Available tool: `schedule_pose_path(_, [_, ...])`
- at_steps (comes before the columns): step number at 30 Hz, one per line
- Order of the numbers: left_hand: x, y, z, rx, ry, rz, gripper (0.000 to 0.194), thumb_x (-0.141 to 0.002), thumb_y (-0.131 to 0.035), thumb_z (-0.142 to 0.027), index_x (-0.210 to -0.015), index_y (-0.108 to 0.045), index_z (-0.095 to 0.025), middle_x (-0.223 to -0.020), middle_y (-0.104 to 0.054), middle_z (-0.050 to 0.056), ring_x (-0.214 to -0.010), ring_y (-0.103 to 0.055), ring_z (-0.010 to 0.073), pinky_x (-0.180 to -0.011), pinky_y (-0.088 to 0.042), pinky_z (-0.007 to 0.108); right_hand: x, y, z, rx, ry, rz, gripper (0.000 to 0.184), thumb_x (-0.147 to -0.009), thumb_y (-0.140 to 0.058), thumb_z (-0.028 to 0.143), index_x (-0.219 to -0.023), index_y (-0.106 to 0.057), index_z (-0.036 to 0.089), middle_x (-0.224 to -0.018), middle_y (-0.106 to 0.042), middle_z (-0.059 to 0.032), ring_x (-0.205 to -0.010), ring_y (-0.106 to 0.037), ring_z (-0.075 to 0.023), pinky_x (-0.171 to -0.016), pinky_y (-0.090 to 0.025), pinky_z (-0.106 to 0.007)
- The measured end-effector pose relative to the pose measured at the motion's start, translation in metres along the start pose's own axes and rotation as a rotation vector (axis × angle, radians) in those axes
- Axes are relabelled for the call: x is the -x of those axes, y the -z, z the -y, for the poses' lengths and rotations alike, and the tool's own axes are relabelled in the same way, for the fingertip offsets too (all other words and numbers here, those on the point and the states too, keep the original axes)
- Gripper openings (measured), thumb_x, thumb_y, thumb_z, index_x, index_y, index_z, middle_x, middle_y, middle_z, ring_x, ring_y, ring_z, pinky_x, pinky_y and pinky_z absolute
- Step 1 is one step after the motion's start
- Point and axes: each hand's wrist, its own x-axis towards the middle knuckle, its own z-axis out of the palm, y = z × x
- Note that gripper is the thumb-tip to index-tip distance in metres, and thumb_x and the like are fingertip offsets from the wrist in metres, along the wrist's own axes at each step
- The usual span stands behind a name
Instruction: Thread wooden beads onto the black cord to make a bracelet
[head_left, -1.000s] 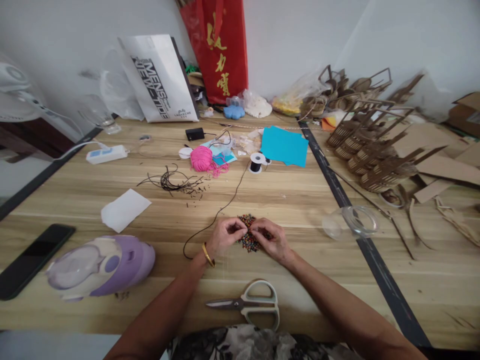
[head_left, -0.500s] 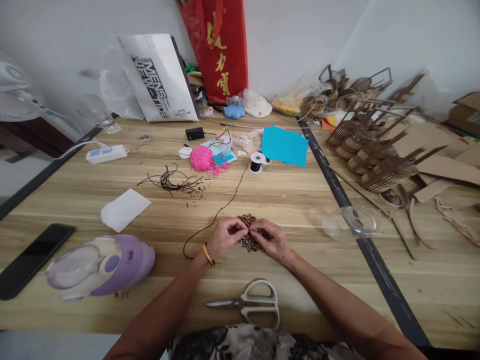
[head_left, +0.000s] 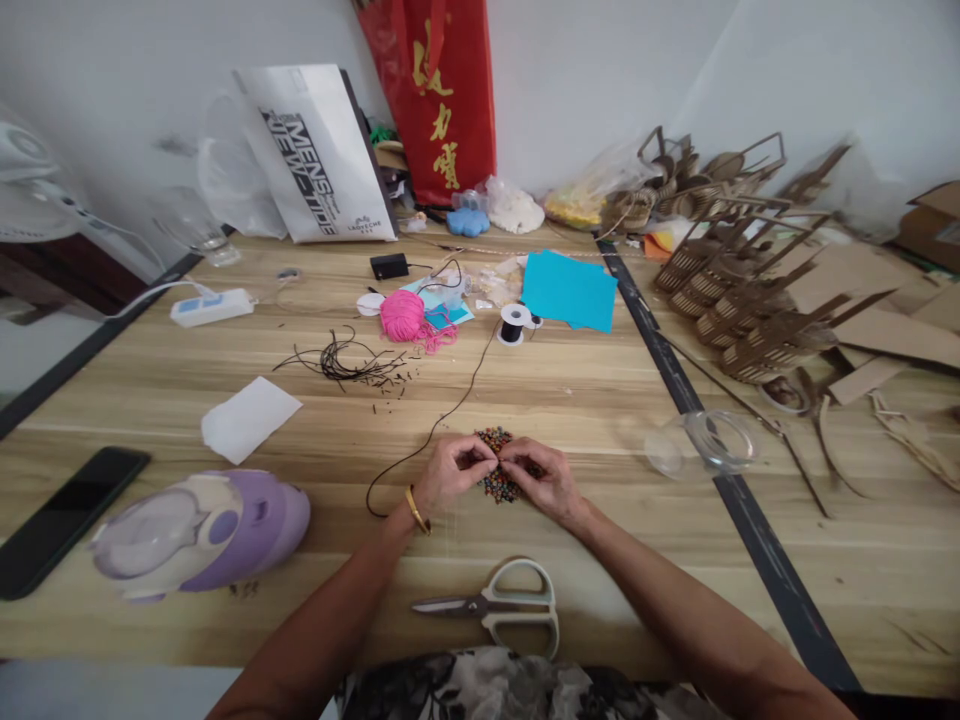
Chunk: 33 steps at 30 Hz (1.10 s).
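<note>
My left hand [head_left: 452, 472] and my right hand [head_left: 547, 480] meet fingertip to fingertip over a small heap of multicoloured beads [head_left: 501, 491]. Both are closed in a pinch, thumb against forefinger; whatever sits between the tips is too small to make out. A thin black cord [head_left: 448, 413] runs from a white spool [head_left: 513, 338] in a loop toward my left wrist, where it passes out of sight. Scissors with pale handles [head_left: 487, 605] lie between my forearms, near the table's front edge.
To the left are a purple-and-white device [head_left: 255, 530], a phone [head_left: 71, 520], white paper [head_left: 251, 420] and cut black cord pieces [head_left: 341, 360]. Pink yarn [head_left: 403, 317] and blue sheets [head_left: 568, 290] lie farther back. A clear container [head_left: 701, 443] and small woven baskets [head_left: 750, 300] are at right.
</note>
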Motion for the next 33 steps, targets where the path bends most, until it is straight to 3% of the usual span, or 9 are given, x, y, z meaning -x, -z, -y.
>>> schedule_pose_path(10, [-0.0007, 0.0006, -0.0018, -0.023, -0.021, -0.028, 0.013, -0.074, -0.062, -0.024, -0.069, -0.064, -0.012, -0.064, -0.063, 0.002, -0.06, -0.053, 0.011, -0.057, -0.041, 0.021, 0.0024, -0.0002, -0.004, 0.008, -0.056, -0.006, 0.01, -0.086, -0.06, 0.024, -0.087, -0.066, 0.017, -0.078, -0.068, -0.0055, -0.067, -0.062, -0.0135, -0.058, -0.049, -0.023])
schedule_pose_path(33, [-0.0007, 0.0003, -0.001, -0.01, -0.013, -0.007, 0.014, -0.074, -0.062, -0.024, -0.069, -0.063, -0.011, -0.063, -0.06, 0.001, -0.058, -0.051, 0.0098, -0.056, -0.039, 0.02, 0.0003, 0.0001, -0.0022, 0.005, -0.01, -0.017, 0.007, -0.086, -0.06, 0.022, -0.086, -0.065, 0.017, -0.077, -0.065, -0.0052, -0.067, -0.059, -0.0134, -0.057, -0.047, -0.023])
